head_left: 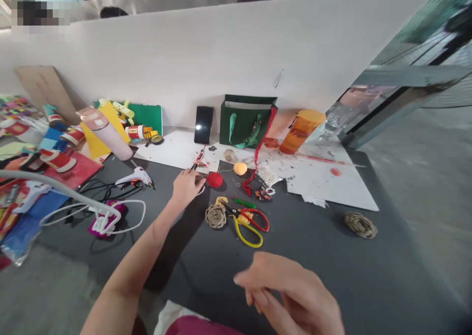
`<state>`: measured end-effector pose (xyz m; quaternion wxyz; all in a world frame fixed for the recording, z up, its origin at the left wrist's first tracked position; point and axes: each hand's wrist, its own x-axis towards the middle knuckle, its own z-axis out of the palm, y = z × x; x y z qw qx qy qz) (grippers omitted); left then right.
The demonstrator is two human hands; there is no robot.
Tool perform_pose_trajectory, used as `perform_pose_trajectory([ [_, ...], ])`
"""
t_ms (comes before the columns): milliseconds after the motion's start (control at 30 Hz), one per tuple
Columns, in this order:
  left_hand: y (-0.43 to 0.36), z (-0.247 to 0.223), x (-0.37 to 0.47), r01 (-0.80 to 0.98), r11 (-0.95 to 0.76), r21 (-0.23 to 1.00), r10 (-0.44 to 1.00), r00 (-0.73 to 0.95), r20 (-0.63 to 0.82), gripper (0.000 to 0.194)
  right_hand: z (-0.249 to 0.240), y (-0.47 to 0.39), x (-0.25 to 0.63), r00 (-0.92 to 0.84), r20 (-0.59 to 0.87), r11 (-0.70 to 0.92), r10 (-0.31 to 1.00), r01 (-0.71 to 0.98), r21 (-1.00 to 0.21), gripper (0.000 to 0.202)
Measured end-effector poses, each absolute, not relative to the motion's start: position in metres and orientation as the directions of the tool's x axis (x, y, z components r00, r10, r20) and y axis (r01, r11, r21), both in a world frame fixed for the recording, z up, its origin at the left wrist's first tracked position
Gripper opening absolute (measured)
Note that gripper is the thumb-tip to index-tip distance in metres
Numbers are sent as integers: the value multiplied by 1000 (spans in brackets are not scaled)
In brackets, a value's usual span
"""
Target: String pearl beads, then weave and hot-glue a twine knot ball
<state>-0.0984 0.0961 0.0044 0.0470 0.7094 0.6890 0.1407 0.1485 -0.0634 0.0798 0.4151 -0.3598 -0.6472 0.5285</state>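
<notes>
My left hand [186, 187] reaches to the edge of the white board, its fingers closed around the end of a thin dark tool [194, 166] whose kind I cannot make out. Right beside its thumb lies a red ball of yarn [214, 179]. A yellow ball [240, 168] rests farther right. Near the front of the table, my right hand [291, 293] hangs with curled fingers and nothing visible in them. Beyond it lie scissors [248, 229] with one red and one yellow handle, a beige crocheted coil [216, 216] and a green-handled tool [245, 203].
A green gift bag [243, 121], a phone [203, 124] and an orange bottle [300, 131] stand along the white partition. Leftward are a glue gun [135, 177], a pink bottle [106, 133] and white cable [79, 195]. Another beige coil [360, 225] lies at right.
</notes>
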Motion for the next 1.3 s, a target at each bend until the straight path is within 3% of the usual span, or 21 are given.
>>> perform_pose_trajectory([
  [100, 98, -8, -92, 954, -40, 299, 991, 1, 131, 17, 81, -39, 127, -434, 270, 331, 859, 70, -941, 24],
  [433, 100, -21, -108, 806, 25, 591, 997, -62, 42, 11, 37, 14, 105, -383, 121, 230, 916, 255, -939, 19],
  [600, 99, -26, -122, 642, 84, 762, 995, -99, -26, 17, 24, 43, 97, -338, 94, 201, 936, 296, -934, 18],
  [833, 99, -25, -121, 415, 95, 905, 995, -59, -78, 32, 23, 75, 85, -283, 109, 195, 953, 299, -934, 18],
  [1033, 99, -26, -120, 387, 100, 917, 995, -25, -98, 32, 24, 83, 71, -304, 144, 242, 942, 316, -917, 19],
  [1300, 95, -27, -110, 664, 45, 747, 996, -86, 16, 11, 26, 89, 103, -178, 192, 252, 965, 426, -869, 23],
])
